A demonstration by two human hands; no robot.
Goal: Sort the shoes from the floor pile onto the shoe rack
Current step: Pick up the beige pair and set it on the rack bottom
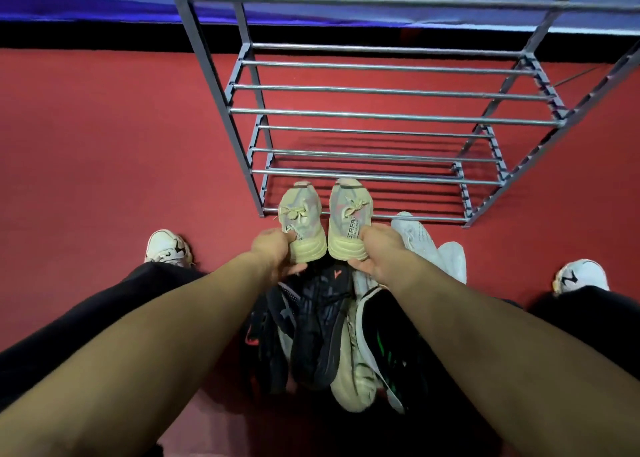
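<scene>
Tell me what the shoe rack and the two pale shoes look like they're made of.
Shoe rack: probably metal, going by its thin, glossy grey bars. Pale shoes: uppers seem soft knit fabric with cord laces; the thick cream soles look like matte rubber or foam.

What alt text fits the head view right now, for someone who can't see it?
Left hand and right hand each grip the heel of a pale yellow sneaker, toes toward the bare metal shoe rack. Dark and white shoes lie piled on the red floor.

Head camera looks steeply down, close above the floor pile point(332, 335).
</scene>
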